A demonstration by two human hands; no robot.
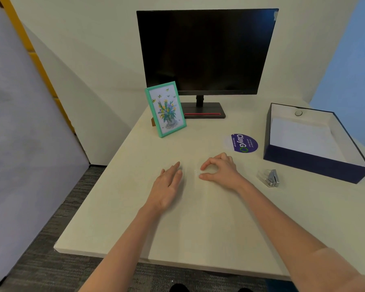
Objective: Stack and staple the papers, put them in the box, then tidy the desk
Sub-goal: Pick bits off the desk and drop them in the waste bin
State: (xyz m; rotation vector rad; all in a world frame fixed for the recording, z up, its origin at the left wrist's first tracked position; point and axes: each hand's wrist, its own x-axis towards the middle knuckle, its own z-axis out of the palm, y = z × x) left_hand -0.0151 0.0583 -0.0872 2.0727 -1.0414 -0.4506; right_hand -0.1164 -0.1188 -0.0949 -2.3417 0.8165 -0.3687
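The dark blue box stands open at the right of the desk, with white papers lying flat inside it. A small clear and silver stapler lies on the desk just in front of the box's near left corner. My left hand rests flat, palm down, at the desk's middle and holds nothing. My right hand sits beside it with the fingers curled; thumb and forefinger tips stand slightly apart next to a tiny whitish speck on the desk.
A black monitor on its stand fills the back of the cream desk. A green-framed flower picture leans at its left. A round purple sticker lies between my right hand and the box. Left of the desk stands a grey panel.
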